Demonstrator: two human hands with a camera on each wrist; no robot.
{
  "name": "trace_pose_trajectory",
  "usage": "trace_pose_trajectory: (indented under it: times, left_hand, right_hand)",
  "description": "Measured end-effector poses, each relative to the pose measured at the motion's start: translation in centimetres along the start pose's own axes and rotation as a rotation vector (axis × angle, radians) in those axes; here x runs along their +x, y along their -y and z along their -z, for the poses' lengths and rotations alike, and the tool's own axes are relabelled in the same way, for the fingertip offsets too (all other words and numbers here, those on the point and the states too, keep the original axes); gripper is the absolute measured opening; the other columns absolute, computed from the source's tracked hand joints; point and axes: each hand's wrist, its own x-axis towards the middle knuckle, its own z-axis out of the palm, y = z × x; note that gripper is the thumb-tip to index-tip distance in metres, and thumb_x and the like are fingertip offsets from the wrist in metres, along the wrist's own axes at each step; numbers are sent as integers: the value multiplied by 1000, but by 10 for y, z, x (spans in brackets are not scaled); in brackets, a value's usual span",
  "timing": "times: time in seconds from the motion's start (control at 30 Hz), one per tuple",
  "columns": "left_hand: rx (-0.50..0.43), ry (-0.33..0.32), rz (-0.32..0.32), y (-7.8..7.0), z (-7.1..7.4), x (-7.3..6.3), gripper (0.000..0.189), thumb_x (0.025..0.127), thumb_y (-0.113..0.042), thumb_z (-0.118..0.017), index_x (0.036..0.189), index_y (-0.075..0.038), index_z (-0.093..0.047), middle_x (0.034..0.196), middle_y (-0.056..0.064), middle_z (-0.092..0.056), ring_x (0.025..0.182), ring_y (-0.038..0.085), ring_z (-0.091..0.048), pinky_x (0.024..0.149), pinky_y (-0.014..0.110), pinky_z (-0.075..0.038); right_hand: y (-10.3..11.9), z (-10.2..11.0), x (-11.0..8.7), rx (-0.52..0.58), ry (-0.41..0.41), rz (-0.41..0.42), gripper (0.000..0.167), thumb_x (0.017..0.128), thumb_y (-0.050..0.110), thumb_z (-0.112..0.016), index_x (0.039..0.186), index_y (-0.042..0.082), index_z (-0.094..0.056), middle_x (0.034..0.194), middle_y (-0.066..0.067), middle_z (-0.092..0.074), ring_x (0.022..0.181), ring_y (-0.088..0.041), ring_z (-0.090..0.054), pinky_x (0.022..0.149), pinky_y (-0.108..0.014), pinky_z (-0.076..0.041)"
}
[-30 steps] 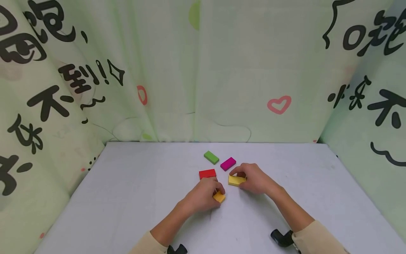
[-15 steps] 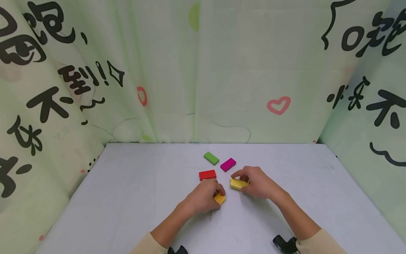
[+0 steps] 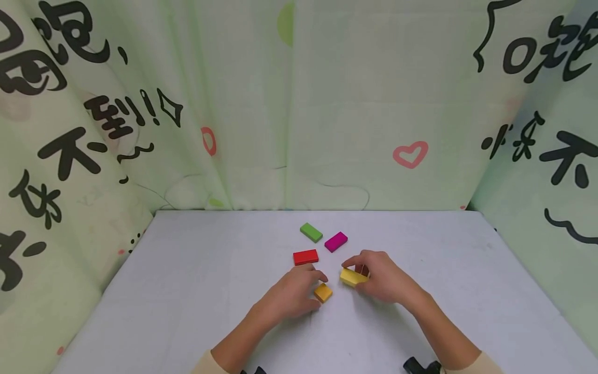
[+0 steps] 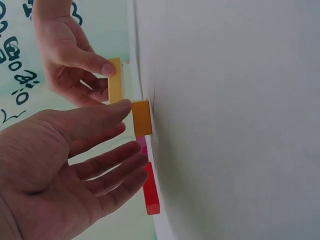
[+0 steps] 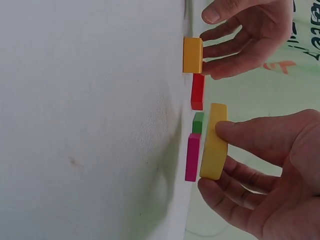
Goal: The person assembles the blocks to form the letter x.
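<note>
My right hand [image 3: 385, 278] pinches a yellow block [image 3: 352, 278] between thumb and fingers; in the right wrist view this yellow block [image 5: 214, 142] is held above the white table. An orange block [image 3: 323, 293] lies on the table to its left. Around that orange block [image 4: 142, 118] my left hand [image 4: 85, 165] is spread, thumb and fingers apart and not gripping it. From the head view, the left hand [image 3: 291, 291] sits just left of the orange block, with a red block [image 3: 306, 257] right behind it.
Farther back on the white table [image 3: 210, 270] lie a green block [image 3: 311, 232] and a magenta block [image 3: 336, 242]. A pale green curtain [image 3: 345, 104] with dark lettering hangs behind the table and at both sides.
My left hand has let go of the orange block and drawn slightly left, its fingers spreading. My right hand has moved toward me and a little right with the yellow block.
</note>
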Motion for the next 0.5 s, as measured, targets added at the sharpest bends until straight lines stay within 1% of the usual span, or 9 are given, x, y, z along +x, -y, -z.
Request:
trace_pose_trajectory:
  times: [0.1, 0.23, 0.37, 0.5]
  left_hand:
    - [37, 9, -11, 1, 3, -5, 46, 84, -23, -88, 128, -20, -73, 128, -2, -67, 118, 16, -61, 95, 32, -58]
    - [89, 49, -31, 2, 8, -13, 47, 86, -25, -87, 131, -23, -72, 135, -4, -66, 129, 18, -59, 102, 37, -57]
    - [145, 84, -60, 2, 12, -23, 48, 88, -27, -84, 135, -27, -70, 142, -6, -63, 134, 18, -58, 106, 39, -55]
    - [198, 103, -97, 1, 16, -31, 52, 91, -29, -82, 140, -30, -66, 150, -8, -59, 137, 18, -57, 111, 41, -51]
  right_hand:
    - [3, -1, -4, -3, -4, 5, 41, 82, -3, -79, 120, 11, -77, 90, 3, -63, 84, -15, -57, 76, -30, -53]
    - [6, -3, -10, 0, -10, 9, 39, 81, -3, -79, 118, 12, -78, 87, 3, -62, 83, -14, -56, 74, -27, -52]
    - [9, -7, -16, 8, -6, 10, 38, 80, -2, -81, 115, 13, -78, 85, 3, -60, 82, -15, -54, 72, -25, -51]
    - [12, -11, -21, 10, 3, 12, 37, 79, -3, -80, 111, 14, -77, 83, 3, -58, 80, -15, -53, 70, -25, -48]
